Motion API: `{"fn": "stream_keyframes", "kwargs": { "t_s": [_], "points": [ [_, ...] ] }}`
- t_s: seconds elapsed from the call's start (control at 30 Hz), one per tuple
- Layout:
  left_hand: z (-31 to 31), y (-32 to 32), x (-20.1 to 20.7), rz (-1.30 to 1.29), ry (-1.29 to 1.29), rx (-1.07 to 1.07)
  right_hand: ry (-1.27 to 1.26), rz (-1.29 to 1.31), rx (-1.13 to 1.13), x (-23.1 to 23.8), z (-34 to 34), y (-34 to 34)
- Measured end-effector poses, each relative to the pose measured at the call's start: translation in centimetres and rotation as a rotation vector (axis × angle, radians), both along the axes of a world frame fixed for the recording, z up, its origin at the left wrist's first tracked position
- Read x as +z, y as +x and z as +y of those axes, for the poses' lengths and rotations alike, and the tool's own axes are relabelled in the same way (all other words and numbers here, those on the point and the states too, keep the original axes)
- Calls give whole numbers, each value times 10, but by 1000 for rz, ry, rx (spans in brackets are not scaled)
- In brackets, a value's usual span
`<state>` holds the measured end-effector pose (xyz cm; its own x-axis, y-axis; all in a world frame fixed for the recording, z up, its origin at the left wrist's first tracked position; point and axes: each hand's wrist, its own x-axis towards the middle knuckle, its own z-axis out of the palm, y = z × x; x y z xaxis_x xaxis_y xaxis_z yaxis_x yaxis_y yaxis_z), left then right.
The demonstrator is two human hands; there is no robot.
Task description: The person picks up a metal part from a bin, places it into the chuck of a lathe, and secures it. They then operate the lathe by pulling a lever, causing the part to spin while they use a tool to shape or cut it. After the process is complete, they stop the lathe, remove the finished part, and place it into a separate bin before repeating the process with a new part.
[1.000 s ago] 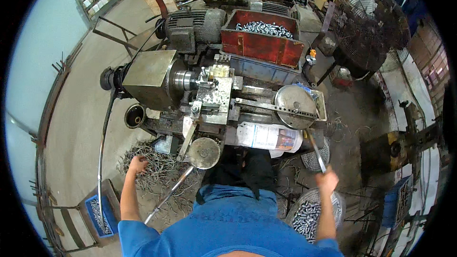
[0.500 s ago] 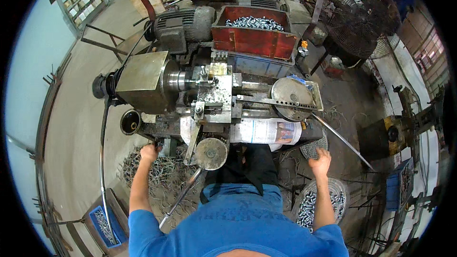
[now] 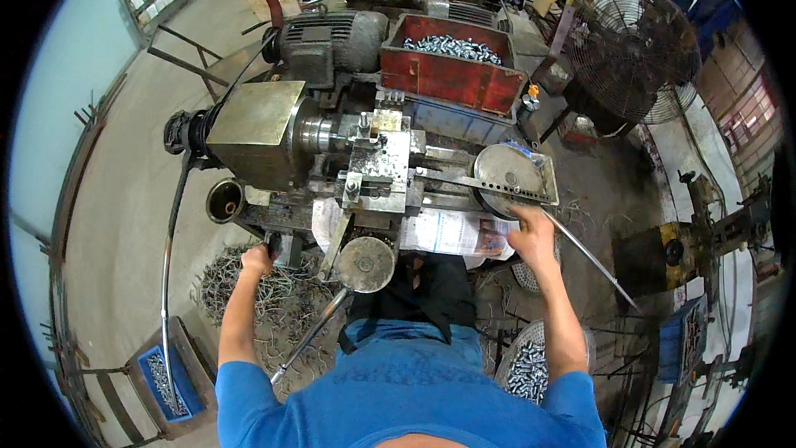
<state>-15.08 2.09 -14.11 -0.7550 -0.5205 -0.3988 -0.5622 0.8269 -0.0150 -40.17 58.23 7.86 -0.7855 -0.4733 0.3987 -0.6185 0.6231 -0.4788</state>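
Observation:
My left hand [image 3: 257,260] is closed beside a small grey metal block [image 3: 287,250] at the near left of a lathe; a dark piece shows at its fingertips, too small to make out. My right hand [image 3: 533,238] is at the right end of the machine, thumb and fingers apart, with nothing visible in it. It is beside a newspaper sheet [image 3: 439,232] and just below a round metal disc [image 3: 507,172] crossed by a perforated bar [image 3: 489,185]. The tool slide [image 3: 385,162] and chuck [image 3: 313,133] are at the machine's middle.
Metal shavings [image 3: 240,282] lie under the left side. Red bin [image 3: 452,75] holds shiny metal parts, as do a round basket [image 3: 587,348] and blue tray [image 3: 192,398]. A large fan [image 3: 634,50] stands right. A bar with a disc [image 3: 365,265] juts toward me.
My right hand has moved up and left from over the floor to the machine's right end. My left hand stays by the grey block. The view has shifted slightly.

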Motion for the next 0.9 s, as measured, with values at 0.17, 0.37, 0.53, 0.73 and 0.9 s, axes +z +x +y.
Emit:
{"fn": "stream_keyframes", "kwargs": {
  "t_s": [0.17,0.37,0.53,0.73,0.9],
  "points": [
    [-13,26,102,425,28,268,-73,227,445,51,-147,-25],
    [-73,129,210,733,-310,374,369,406,588,56,-307,-29],
    [-11,158,178,628,-411,499,603,256,547,34,-347,-39],
    [30,134,174,592,-141,555,492,158,531,20,-349,-43],
    [7,124,189,631,235,547,612,390,515,40,-335,-32]
  ]
}}
